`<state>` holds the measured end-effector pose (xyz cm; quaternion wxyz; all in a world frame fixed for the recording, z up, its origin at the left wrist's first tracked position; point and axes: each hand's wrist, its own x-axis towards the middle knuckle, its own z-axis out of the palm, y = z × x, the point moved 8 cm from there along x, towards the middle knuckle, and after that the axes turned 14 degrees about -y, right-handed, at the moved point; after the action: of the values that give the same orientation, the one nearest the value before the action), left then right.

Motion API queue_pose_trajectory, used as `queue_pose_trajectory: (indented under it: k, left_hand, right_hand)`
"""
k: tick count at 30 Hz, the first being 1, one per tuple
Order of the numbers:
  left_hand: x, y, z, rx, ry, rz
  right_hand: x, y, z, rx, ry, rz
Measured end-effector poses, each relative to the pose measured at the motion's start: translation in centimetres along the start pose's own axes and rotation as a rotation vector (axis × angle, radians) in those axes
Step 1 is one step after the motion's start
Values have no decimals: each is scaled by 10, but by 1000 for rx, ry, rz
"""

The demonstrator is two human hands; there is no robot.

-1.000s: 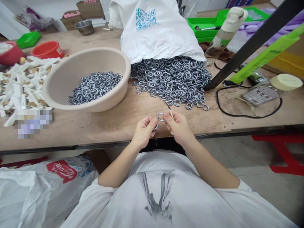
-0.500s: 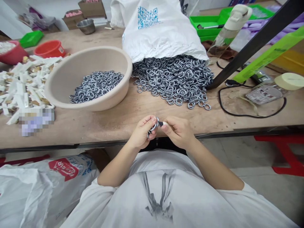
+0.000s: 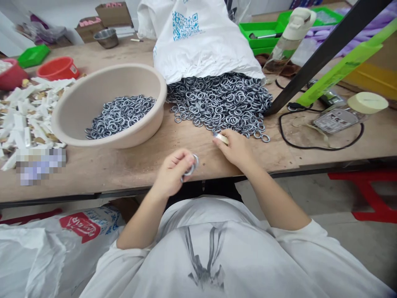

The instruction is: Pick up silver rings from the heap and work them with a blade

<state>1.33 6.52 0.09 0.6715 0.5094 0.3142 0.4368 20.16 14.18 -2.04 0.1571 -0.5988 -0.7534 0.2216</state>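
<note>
Head-worn view, forward and down (near tabletop).

Blue QR code on the white sack, red emblem with slanting white lettering too blurred to read and blue print beside it on the lower bag, dark Chinese characters on the jar's label, faint unreadable lettering on the lime-green strip

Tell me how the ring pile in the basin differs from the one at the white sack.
The basin pile is smaller; the sack pile spreads wider. The basin pile lies inside the basin, while the sack pile spills from the sack onto the table. The right hand is near the sack pile; no hand is over the basin pile. Both are heaps of shiny grey rings.
</note>
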Motion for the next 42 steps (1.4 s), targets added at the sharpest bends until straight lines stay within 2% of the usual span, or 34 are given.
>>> queue_pose_trajectory:
  k: [2, 4, 5, 6, 8, 9, 10, 12, 15, 17, 18, 19, 20, 22, 27, 30, 32, 34, 37, 42]
  left_hand:
    - [-3, 54, -39, 367, 225, 199]
    - [-16, 118, -75, 819, 539, 433]
    - [-20, 143, -88, 1060, 680, 466]
    - [-12, 154, -104, 1219, 692, 335]
    - [-1, 166, -135, 1321, 704, 110]
    - [3, 166, -141, 1337, 669, 46]
    - [3, 166, -139, 1352, 669, 58]
    - [-1, 158, -113, 1411, 654, 200]
    - [-12, 117, -46, 1412, 568, 469]
    - [0, 63, -14, 1203, 284, 311]
    - [5, 36, -2, 1069, 171, 213]
    - [8, 14, 6, 938, 109, 140]
    - [10, -3, 11, 821, 82, 85]
    - [10, -22, 11, 598, 106, 52]
    - [12, -43, 11, -26, 109, -8]
    - [12, -52, 18, -293, 133, -77]
    - [11, -54, 23, -365, 121, -118]
    - [10, -51, 23, -376, 100, -122]
    - [9, -45, 19, -327, 59, -97]
    - [7, -47, 23, -276, 0, -160]
  right_hand:
    - [9, 3, 0, -155, -34, 87]
    - [16, 2, 1, -248, -83, 152]
    - [18, 2, 2, -273, -99, 179]
    - [19, 2, 2, -287, -105, 195]
    - [21, 3, 1, -281, -93, 197]
    - [21, 3, 0, -252, -80, 183]
    - [19, 3, -1, -192, -63, 157]
    - [13, 1, -2, 56, -35, 80]
    - [-4, -11, 10, 683, -73, -54]
    - [-18, -26, 24, 1037, -127, -112]
    - [-26, -33, 31, 1138, -153, -123]
    - [-32, -41, 37, 1206, -176, -133]
    - [-38, -46, 43, 1249, -190, -141]
    - [-45, -52, 49, 1284, -181, -151]
    - [-50, -52, 47, 1222, -62, -204]
    - [-54, -54, 41, 1037, 42, -278]
    - [-57, -54, 37, 922, 107, -306]
    - [-57, -51, 37, 926, 96, -297]
    - [-52, -48, 39, 1042, -41, -303]
    - [-49, -55, 39, 1185, -213, -340]
